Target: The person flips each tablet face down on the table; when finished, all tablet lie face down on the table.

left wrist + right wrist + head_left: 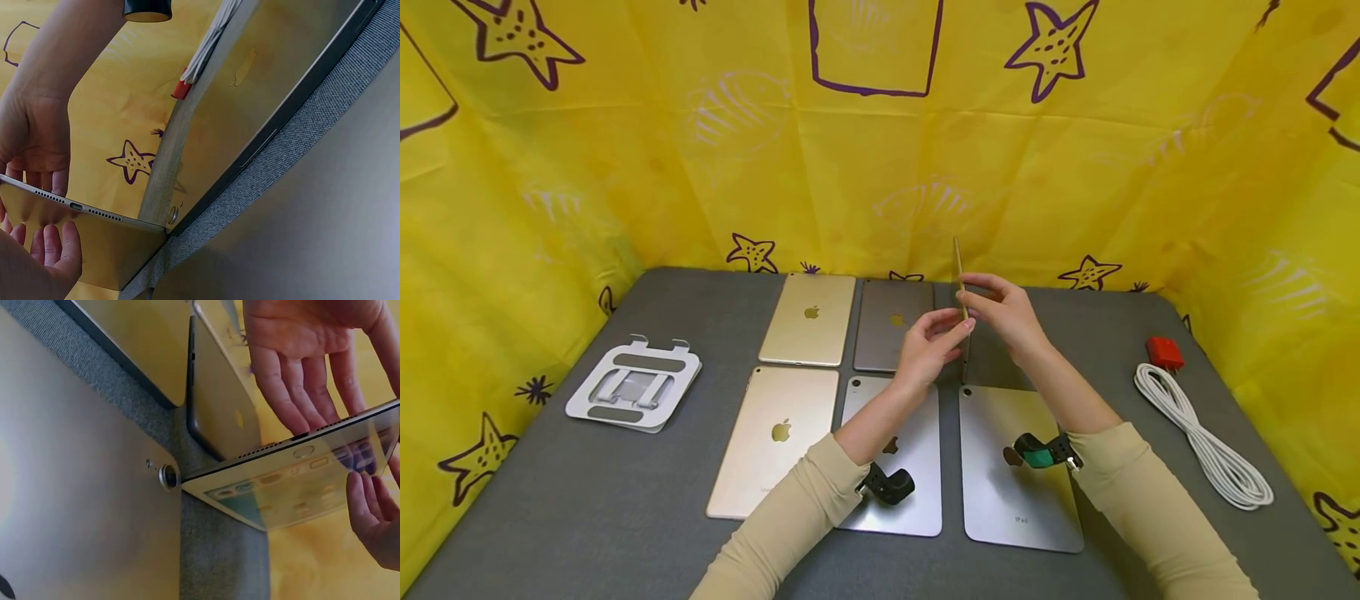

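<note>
Both hands hold a tablet (pixel 958 262) raised on its edge, seen almost edge-on in the head view. Its gold back (pixel 103 244) faces left, and its lit screen (pixel 281 494), with app icons and a round button, faces right. My left hand (pixel 927 346) grips the near, lower part with thumb and fingers. Higher and on the right side, my right hand (pixel 1006 315) holds the tablet between thumb and fingers. The tablet's lower corner is near the table, behind a silver tablet (pixel 1018 483); whether it touches is unclear.
Other tablets lie face down: two gold ones (pixel 808 312) (pixel 775 458), a dark grey one (pixel 880 333) and another silver one (pixel 917 492). A folded white stand (pixel 677 367) lies left. Right are a red charger (pixel 1165 352) and a coiled white cable (pixel 1210 446). Yellow cloth (pixel 850 183) surrounds the table.
</note>
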### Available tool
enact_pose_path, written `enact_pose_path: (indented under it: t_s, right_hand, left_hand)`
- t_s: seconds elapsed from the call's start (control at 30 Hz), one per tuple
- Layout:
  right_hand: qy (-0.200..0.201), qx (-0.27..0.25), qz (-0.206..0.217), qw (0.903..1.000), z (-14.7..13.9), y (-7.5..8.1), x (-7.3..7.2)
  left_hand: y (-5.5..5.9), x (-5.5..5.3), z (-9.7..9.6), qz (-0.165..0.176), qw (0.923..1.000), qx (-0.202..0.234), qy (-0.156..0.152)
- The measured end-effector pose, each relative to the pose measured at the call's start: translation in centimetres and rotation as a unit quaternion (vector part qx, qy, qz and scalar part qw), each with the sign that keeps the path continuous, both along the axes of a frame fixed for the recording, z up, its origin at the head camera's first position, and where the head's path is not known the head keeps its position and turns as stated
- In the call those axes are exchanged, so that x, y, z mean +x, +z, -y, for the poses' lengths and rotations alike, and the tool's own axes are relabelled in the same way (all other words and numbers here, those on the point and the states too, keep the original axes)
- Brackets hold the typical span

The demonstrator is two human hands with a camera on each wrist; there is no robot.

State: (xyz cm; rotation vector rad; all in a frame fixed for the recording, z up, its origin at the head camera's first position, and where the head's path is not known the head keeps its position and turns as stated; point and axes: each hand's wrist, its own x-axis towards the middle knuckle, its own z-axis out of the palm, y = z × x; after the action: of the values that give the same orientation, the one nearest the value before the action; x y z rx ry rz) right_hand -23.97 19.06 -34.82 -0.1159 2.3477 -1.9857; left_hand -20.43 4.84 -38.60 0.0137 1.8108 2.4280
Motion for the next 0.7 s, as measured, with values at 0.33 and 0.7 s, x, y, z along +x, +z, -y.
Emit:
enact_pose_path:
  t_s: [0.33,0.7]
  right_hand:
    - [0.007,0.016,0.000,0.9998,-0.4,-0.6,0.1]
    - [0.005,-0.003,0.010,0.9999,-1.0,-0.7,0.4]
  left_hand:
    - [-0.4,0.0,-0.2,0.012,0.9995,-0.026,-0.009]
    - [-1.1,0.0,0.3,0.050,0.9937,-0.074,-0.066]
